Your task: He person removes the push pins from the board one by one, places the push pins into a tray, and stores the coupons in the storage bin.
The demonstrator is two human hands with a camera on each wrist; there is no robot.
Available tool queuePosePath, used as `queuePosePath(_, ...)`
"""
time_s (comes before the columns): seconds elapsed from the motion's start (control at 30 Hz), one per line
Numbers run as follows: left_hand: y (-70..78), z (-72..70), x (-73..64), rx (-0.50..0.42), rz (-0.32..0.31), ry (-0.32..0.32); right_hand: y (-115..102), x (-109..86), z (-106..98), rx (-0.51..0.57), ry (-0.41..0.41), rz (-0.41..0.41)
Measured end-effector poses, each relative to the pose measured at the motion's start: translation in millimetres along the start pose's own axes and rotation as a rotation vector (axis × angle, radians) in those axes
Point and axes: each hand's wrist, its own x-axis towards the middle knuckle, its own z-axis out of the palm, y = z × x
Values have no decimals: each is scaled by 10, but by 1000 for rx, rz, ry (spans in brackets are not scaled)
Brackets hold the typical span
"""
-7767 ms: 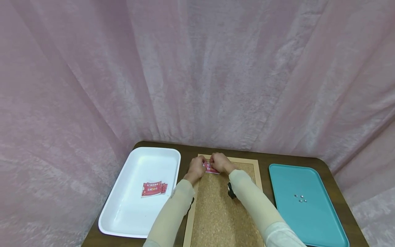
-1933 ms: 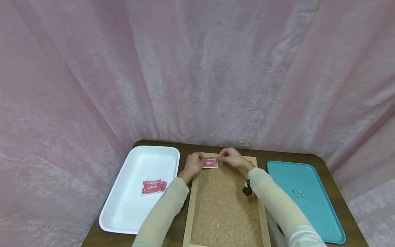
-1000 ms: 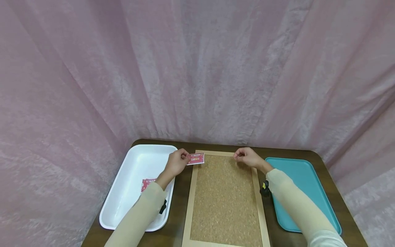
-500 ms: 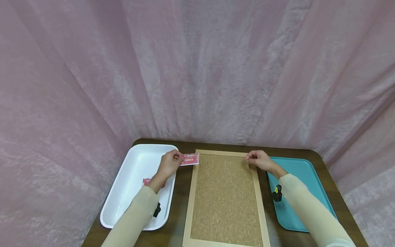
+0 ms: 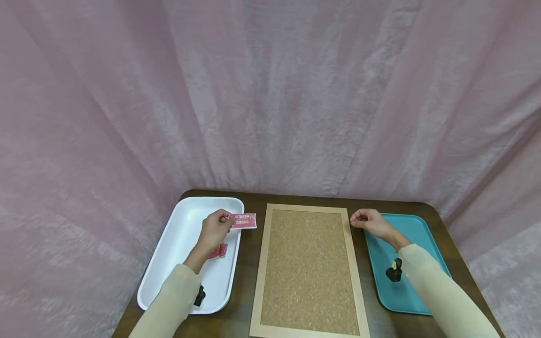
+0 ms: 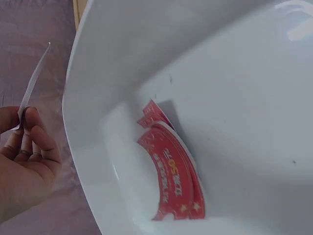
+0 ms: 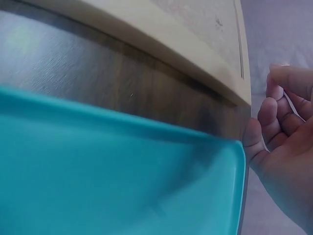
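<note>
My left hand [image 5: 213, 230] pinches a red coupon [image 5: 245, 221] by its left end, over the right side of the white tray [image 5: 148, 281]. In the left wrist view the coupon [image 6: 34, 81] shows edge-on, slightly curved. Below it several red coupons [image 6: 171, 171] lie overlapping on the tray's floor. My right hand [image 5: 372, 222] hovers between the corkboard [image 5: 310, 267] and the teal tray [image 5: 401, 298], thumb and forefinger brought together; I cannot tell whether something small is between them. In the right wrist view this hand [image 7: 288, 137] is beyond the teal tray's corner, its other fingers loosely bent.
The wood-framed corkboard lies on the dark wooden table [image 5: 249, 272] between the two trays. My right forearm covers part of the teal tray, where small silver pieces showed earlier. A pink curtain [image 5: 270, 103] hangs behind the table's far edge.
The coupon has come off the top left of the corkboard and moved left in my left hand, to over the white tray. My right hand has moved right, off the board toward the teal tray.
</note>
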Motion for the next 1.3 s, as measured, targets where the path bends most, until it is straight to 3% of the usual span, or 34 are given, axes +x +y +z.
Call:
queuePosePath(0.4,-279,-350,-119,52,-58,11,116,-247,-115,32,1,10)
queuePosePath(0.77,-583,-678,-192,123,-110,9,270,-530,-308,-39,71,24)
queuePosePath(0.93,-706,-740,-248,148,-131,5,337,-643,-401,-50,74,39)
queuePosePath(1.3,-921,-809,-352,230,-102,-43,527,-877,-512,-75,65,104)
